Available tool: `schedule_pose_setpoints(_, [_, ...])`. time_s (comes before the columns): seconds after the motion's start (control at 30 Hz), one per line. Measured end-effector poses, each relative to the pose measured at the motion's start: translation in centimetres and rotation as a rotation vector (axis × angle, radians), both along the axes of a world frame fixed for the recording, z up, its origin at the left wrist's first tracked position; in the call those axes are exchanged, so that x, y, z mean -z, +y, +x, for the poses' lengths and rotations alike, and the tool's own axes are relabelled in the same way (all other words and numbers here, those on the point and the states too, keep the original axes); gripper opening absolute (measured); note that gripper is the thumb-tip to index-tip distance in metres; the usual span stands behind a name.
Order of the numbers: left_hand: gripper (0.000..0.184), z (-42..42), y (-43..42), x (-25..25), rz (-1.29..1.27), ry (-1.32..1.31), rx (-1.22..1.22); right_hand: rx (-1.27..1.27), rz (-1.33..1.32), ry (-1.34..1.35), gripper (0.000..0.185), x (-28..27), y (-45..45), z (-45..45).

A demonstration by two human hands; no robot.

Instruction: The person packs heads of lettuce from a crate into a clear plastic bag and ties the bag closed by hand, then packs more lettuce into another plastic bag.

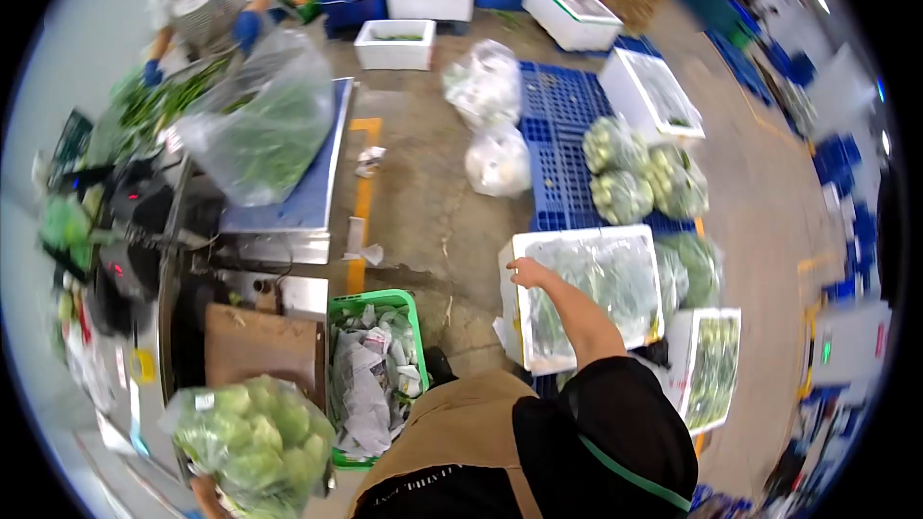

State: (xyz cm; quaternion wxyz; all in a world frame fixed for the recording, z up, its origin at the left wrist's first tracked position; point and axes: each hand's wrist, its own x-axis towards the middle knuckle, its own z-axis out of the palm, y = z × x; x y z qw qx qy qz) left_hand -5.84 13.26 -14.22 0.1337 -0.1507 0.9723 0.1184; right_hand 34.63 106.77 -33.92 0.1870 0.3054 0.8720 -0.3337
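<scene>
My right hand (526, 272) reaches over the left rim of a white foam box (630, 245) of leafy greens under clear plastic. Its fingers look slightly apart, with nothing visible between them. At the lower left, a clear bag of pale green vegetables (255, 437) sits in front of a brown board (264, 346). A bit of skin, which seems to be my left hand (205, 495), shows at the bag's lower left edge; its fingers are hidden.
A green basket (419, 341) holds crumpled paper and plastic. Bagged vegetables (620, 197) stand on a blue pallet (558, 149). Across the metal table (279, 218), a person wearing blue gloves (247, 29) handles a large bag of greens (264, 125). Another foam box (711, 365) stands at the right.
</scene>
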Motion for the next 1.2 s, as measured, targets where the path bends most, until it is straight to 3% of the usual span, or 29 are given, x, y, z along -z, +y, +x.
schedule_pose_setpoints(0.1, [0.024,0.5,2.0,-1.9,0.048,-0.107,-0.222,0.105,0.070,-0.013,0.047,2.3,-1.3,4.0])
schedule_pose_setpoints(0.17, [0.030,0.6,4.2,-3.3,0.078,-0.123,-0.189,0.267,-0.077,-0.107,0.048,0.2,-2.9,5.2])
schedule_pose_setpoints(0.2, [0.036,0.9,5.4,-4.3,0.089,-0.136,-0.167,0.344,-0.155,-0.155,0.049,-0.7,-3.8,5.7])
schedule_pose_setpoints(0.23, [0.043,1.1,6.7,-4.9,0.103,-0.147,-0.146,0.230,-0.097,-0.164,0.050,0.1,-4.3,6.5])
schedule_pose_setpoints(0.4, [0.081,2.9,10.4,-8.3,0.182,-0.228,-0.041,0.206,-0.153,-0.117,0.046,2.0,-6.6,8.3])
schedule_pose_setpoints(0.47, [0.097,4.0,10.1,-8.3,0.353,-0.278,-0.049,0.201,-0.164,-0.093,0.046,2.5,-7.2,8.5])
schedule_pose_setpoints(0.53, [0.092,5.2,8.0,-7.8,0.867,-0.344,-0.243,0.171,-0.151,-0.057,0.045,4.1,-7.5,8.9])
schedule_pose_setpoints(0.57, [0.094,7.1,11.8,-9.3,0.869,-0.232,-0.297,0.189,-0.183,-0.089,0.044,3.6,-7.7,8.8])
schedule_pose_setpoints(0.63, [0.029,5.8,7.6,-5.3,0.659,-0.173,-0.421,0.207,-0.241,-0.149,0.042,1.9,-7.2,7.7])
schedule_pose_setpoints(0.7, [0.012,7.8,7.8,-5.0,0.579,-0.093,-0.529,0.182,-0.184,-0.158,0.040,4.1,-6.6,7.0])
schedule_pose_setpoints(0.77, [0.004,11.3,12.8,-6.1,0.748,-0.096,-0.536,0.159,0.015,-0.143,0.036,7.8,-7.0,4.6])
schedule_pose_setpoints(0.83, [0.004,13.7,15.3,-6.7,0.860,-0.118,-0.636,0.066,-0.060,-0.101,0.036,8.1,-10.1,-0.5])
schedule_pose_setpoints(0.9, [0.017,17.1,20.0,-7.6,0.919,-0.146,-0.784,0.029,-0.211,0.053,0.034,6.1,-16.0,-7.9])
schedule_pose_setpoints(0.93, [0.023,18.5,22.2,-8.1,0.973,-0.255,-0.821,0.126,-0.472,0.159,0.039,7.2,-20.1,-10.7])
schedule_pose_setpoints(1.0, [0.032,20.8,27.4,-8.8,1.164,-0.424,-0.921,0.226,-1.005,0.077,0.060,3.3,-26.9,-16.2])
schedule_pose_setpoints(1.03, [0.030,21.8,29.5,-8.0,1.119,-0.470,-0.925,0.356,-1.152,0.046,0.068,1.7,-29.6,-17.6])
schedule_pose_setpoints(1.07, [0.030,22.7,32.3,-7.8,1.054,-0.515,-0.895,0.433,-1.197,-0.009,0.074,4.7,-33.6,-19.0])
schedule_pose_setpoints(1.1, [0.027,23.5,35.0,-8.0,1.020,-0.592,-0.877,0.167,-0.965,-0.106,0.079,2.5,-32.9,-19.8])
schedule_pose_setpoints(1.13, [0.024,23.9,37.6,-8.2,0.980,-0.674,-0.858,0.356,-0.968,-0.248,0.083,3.1,-32.5,-20.1])
schedule_pose_setpoints(1.2, [0.018,23.7,42.4,-9.0,0.881,-0.663,-0.705,0.370,-1.159,-0.378,0.085,2.2,-27.9,-19.5])
